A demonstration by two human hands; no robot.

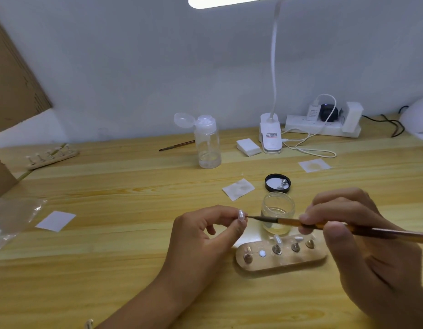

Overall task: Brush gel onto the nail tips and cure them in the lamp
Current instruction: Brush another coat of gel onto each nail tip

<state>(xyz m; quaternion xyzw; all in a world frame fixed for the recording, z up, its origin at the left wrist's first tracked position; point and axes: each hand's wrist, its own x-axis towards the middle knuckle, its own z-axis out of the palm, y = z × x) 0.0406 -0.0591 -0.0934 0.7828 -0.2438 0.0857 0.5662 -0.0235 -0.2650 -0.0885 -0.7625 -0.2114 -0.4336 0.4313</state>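
My left hand pinches a small clear nail tip between thumb and forefinger, held above the table. My right hand grips a thin brush like a pen, and its dark bristles touch the nail tip. Behind the brush stands an open glass jar with clear gel at the bottom. Its black lid lies behind it. In front of the jar sits a wooden holder with several metal pegs, some carrying nail tips. The white curing lamp shows at the far right edge.
A clear pump bottle with its cap flipped open stands mid-table. Near it lie a second brush, white pads, paper squares, a clip desk lamp and a power strip. Another holder sits far left.
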